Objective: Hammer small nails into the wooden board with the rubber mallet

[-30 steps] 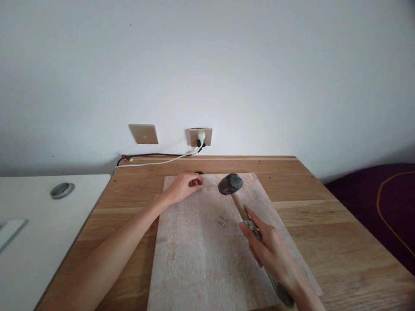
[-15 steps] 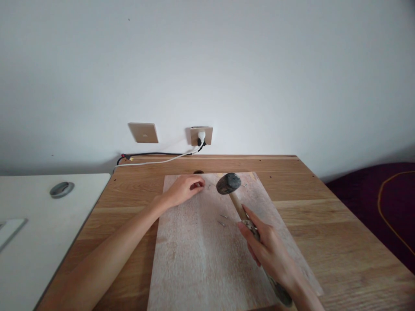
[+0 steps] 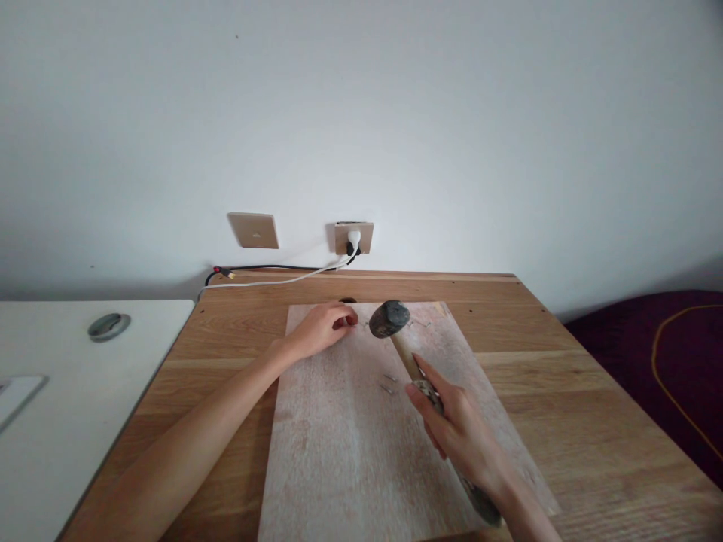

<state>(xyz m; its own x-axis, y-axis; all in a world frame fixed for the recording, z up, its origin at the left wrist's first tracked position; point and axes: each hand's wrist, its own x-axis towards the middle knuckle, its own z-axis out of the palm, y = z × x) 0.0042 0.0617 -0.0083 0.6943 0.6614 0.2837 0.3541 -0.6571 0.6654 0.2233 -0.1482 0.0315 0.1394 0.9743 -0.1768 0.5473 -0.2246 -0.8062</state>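
Right grip's hammer (image 3: pixel 388 319) nearer left hand (image 3: pixel 319 328)

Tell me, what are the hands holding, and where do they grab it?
The right hand grips a hammer around the middle of its wooden handle. The left hand pinches something tiny at its fingertips on the board, too small to tell.

Support: wooden desk (image 3: pixel 565 391)
On it: pale board (image 3: pixel 344 452), flat, reaching the near edge
Far edge: black and white cables (image 3: pixel 271 277)
On the board: loose nails (image 3: pixel 388 384)
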